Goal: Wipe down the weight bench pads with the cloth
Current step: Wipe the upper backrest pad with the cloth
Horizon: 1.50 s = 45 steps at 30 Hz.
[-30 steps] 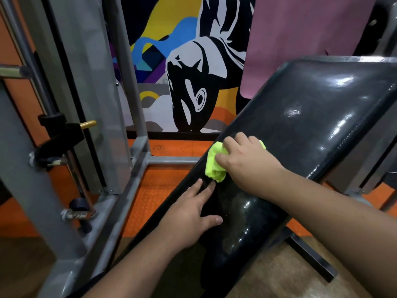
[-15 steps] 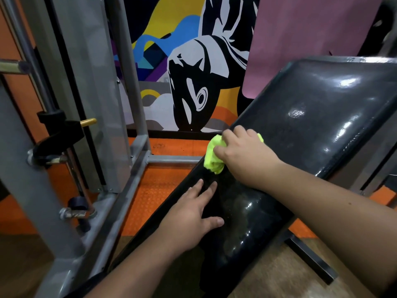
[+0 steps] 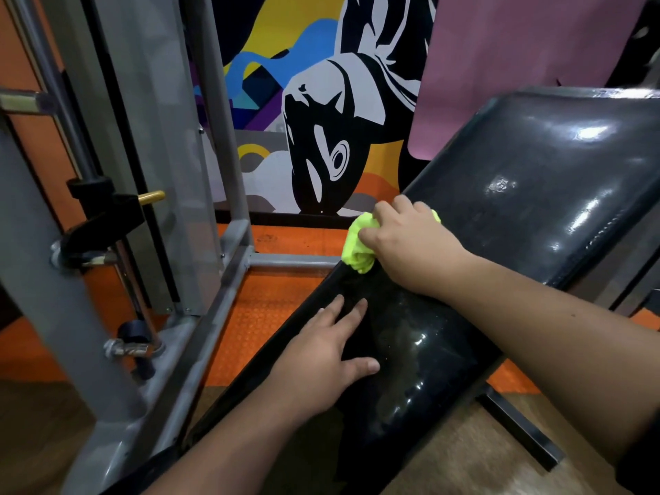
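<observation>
A glossy black bench pad (image 3: 528, 194) runs from the upper right down to the lower middle of the view. My right hand (image 3: 410, 241) grips a bunched neon-yellow cloth (image 3: 357, 250) against the pad's left edge, near the join between the upper and lower sections. Most of the cloth is hidden under my fingers. My left hand (image 3: 328, 351) lies flat with straight fingers on the lower pad section, just below the cloth.
A grey steel rack frame (image 3: 150, 173) with a black hook and brass pin (image 3: 150, 198) stands close on the left. Orange rubber flooring (image 3: 271, 309) lies between rack and bench. A painted mural wall (image 3: 321, 119) and pink mat (image 3: 518, 58) are behind.
My right hand has slid the cloth slightly up along the pad's left edge. My left hand has stayed flat on the lower pad.
</observation>
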{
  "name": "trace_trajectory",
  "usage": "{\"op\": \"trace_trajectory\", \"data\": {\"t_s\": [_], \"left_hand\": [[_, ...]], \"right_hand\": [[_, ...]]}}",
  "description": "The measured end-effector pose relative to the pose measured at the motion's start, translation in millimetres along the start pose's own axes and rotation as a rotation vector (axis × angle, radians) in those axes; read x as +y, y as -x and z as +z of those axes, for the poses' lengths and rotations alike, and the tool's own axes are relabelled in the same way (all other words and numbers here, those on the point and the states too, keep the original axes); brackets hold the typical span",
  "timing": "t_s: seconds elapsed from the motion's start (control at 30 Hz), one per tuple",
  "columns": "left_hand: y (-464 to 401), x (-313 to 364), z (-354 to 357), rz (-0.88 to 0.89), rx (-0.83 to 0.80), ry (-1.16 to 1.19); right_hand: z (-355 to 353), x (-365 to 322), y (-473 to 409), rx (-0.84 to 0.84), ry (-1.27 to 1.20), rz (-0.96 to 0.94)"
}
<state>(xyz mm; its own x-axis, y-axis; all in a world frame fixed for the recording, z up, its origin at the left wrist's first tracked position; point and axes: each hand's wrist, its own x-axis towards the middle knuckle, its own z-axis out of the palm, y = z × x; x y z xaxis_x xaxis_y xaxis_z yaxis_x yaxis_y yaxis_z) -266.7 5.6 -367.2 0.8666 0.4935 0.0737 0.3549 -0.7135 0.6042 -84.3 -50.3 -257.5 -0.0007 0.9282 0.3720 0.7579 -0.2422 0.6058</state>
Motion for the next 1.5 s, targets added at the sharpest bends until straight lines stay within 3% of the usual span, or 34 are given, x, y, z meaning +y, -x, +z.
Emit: {"op": "trace_trajectory", "data": {"t_s": [0.1, 0.27, 0.4, 0.53, 0.67, 0.8, 0.93, 1.07, 1.2, 1.33, 1.5], "left_hand": [[0.4, -0.3, -0.9, 0.004, 0.003, -0.004], [1.4, -0.1, -1.6, 0.001, 0.0, -0.025], [4.3, -0.9, -1.1, 0.008, 0.015, -0.017], [3.7, -0.3, -1.4, 0.003, 0.018, -0.019], [3.9, -1.1, -1.5, 0.008, 0.023, -0.021], [3.9, -0.1, -0.5, 0.005, 0.026, -0.025], [3.7, -1.0, -0.6, 0.007, 0.032, -0.029], [3.5, -0.9, 0.7, 0.005, 0.031, -0.032], [3.0, -7.9, -1.6, 0.034, 0.054, -0.03], [4.5, -22.0, -8.2, 0.029, 0.078, 0.063], [7.6, -41.5, -18.2, -0.027, -0.054, 0.01]], "right_hand": [[8.8, -7.3, -0.5, -0.031, 0.023, -0.097], [4.0, -3.1, -11.4, -0.01, -0.003, 0.0], [14.2, -11.3, -11.3, -0.034, -0.003, -0.097], [9.8, -7.7, -21.2, -0.042, -0.004, -0.004], [14.8, -11.1, -21.6, -0.073, -0.005, -0.092], [6.0, -3.8, -27.1, -0.067, 0.004, -0.019], [9.1, -10.8, -26.6, -0.123, -0.002, -0.114], [2.2, -8.5, -37.6, -0.132, -0.007, -0.03], [10.8, -19.2, -34.6, -0.165, 0.002, -0.115], [6.9, -14.2, -47.3, -0.18, -0.034, -0.019], [15.2, -21.8, -47.1, -0.21, -0.053, -0.099]]}}
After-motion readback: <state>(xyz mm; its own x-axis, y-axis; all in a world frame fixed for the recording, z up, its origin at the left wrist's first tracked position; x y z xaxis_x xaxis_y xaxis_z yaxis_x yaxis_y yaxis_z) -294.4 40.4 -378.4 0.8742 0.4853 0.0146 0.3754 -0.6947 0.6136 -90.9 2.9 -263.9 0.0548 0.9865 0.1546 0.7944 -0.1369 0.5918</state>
